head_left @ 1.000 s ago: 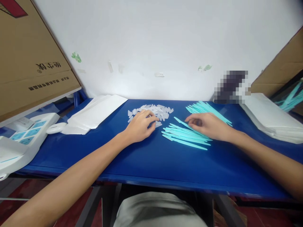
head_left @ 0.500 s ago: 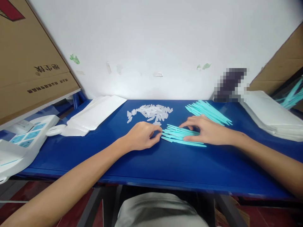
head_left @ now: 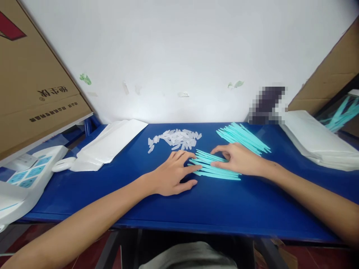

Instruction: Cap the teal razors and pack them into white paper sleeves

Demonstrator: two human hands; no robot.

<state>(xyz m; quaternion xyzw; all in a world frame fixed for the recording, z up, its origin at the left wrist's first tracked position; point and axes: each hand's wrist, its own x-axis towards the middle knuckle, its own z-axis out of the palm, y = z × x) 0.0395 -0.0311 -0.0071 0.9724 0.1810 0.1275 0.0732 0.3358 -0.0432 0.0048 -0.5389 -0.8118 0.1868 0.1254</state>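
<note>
A loose bundle of slim turquoise plastic sticks, shaped like eyebrow razors [head_left: 220,172], lies on the blue table in front of me. My left hand [head_left: 175,172] is palm down at the bundle's left end, fingers stretched and apart, with the index fingertip on the sticks. Over the right part of the bundle rests my right hand [head_left: 237,158], its thumb and index finger curved wide apart across several sticks; its other fingers are partly hidden. Behind the left hand is a heap of small translucent white plastic pieces [head_left: 179,139].
A second turquoise pile [head_left: 242,138] lies behind my right hand. White bags [head_left: 108,145] are at the left, beside a white power strip [head_left: 36,175]. A white stack [head_left: 316,142] stands right. Cardboard [head_left: 42,71] leans at the left; the table's front edge [head_left: 179,226] is near me.
My left hand has opened from a pinch at the sticks' left tips and spread its fingers over that end. My right hand stays at the bundle. The view has tilted slightly.
</note>
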